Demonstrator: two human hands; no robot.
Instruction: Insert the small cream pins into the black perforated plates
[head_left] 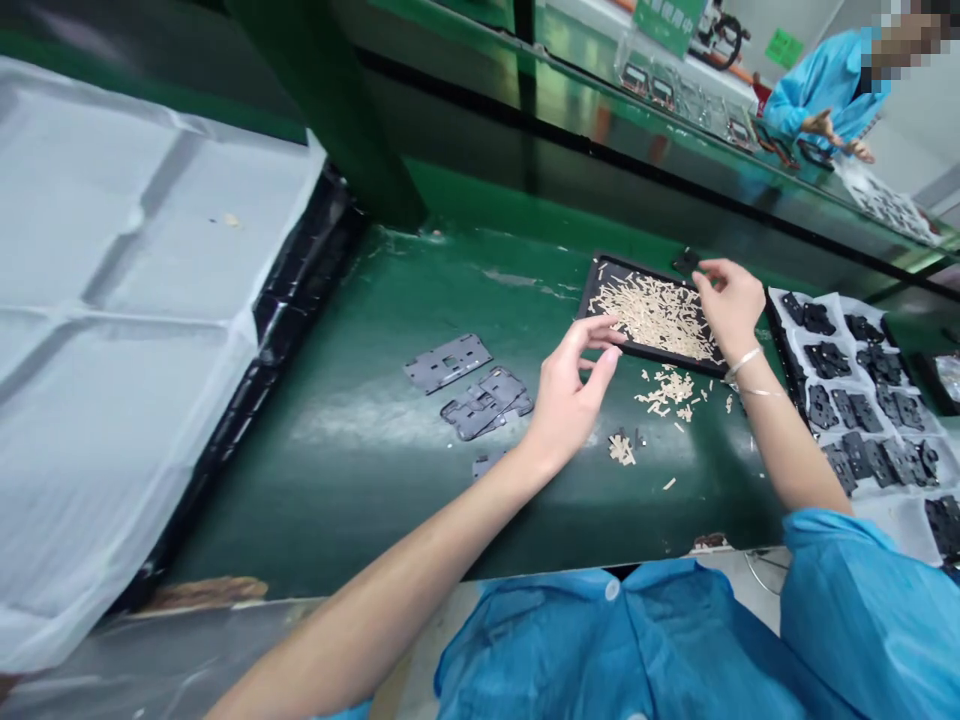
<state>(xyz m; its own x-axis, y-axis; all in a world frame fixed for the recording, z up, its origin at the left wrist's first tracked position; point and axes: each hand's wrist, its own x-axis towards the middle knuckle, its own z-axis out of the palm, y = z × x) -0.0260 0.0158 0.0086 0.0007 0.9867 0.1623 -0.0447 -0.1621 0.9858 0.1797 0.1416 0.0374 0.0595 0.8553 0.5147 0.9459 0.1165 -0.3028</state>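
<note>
My left hand (574, 385) is over the table by the near left corner of a black tray (652, 352), fingers stretched and thumb apart, with nothing seen in it. Small beige strips (652, 310) fill the tray. At its far right corner my right hand (731, 300) is closed, thumb and fingertips on a small black plastic part (685, 262), mostly seen beyond the fingers. Flat dark grey plastic plates (487, 400) lie left of my left hand, partly overlapping. Loose beige strips (667, 390) lie in front of the tray, with a smaller pile (621, 448) nearer me.
A white-lined compartment tray (112, 400) takes up the left side. On the right, another lined tray (911, 425) holds several black parts. A green post (337, 110) and a glass-like ledge (585, 130) stand behind; beyond is a person in blue (825, 85).
</note>
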